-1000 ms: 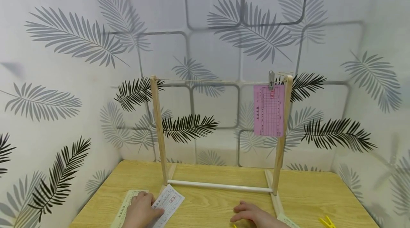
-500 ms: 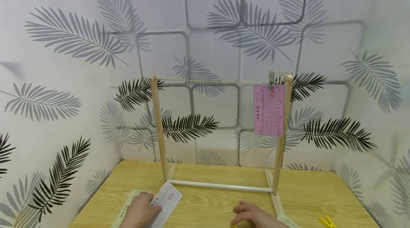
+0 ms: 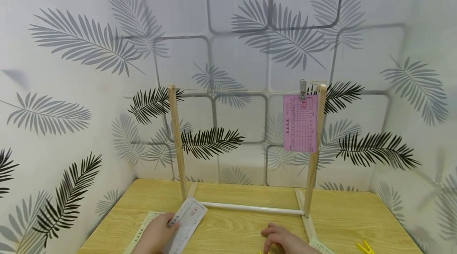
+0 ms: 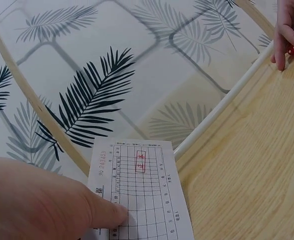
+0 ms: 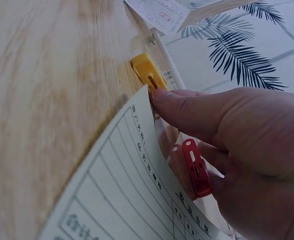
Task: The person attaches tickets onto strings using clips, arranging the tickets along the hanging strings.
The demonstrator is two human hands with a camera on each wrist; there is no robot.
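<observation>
Left hand (image 3: 156, 233) pinches a white form (image 3: 188, 222) over the worktop (image 3: 228, 228), right hand (image 3: 283, 240) at a yellow clip (image 5: 147, 70), whether gripping I can't tell from here.

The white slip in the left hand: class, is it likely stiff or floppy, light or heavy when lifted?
The white slip looks like thin paper, so it would probably bend easily. It is likely light: the similar pink slip hangs from a single clip. Being flat, it seems unlikely to roll.
</observation>
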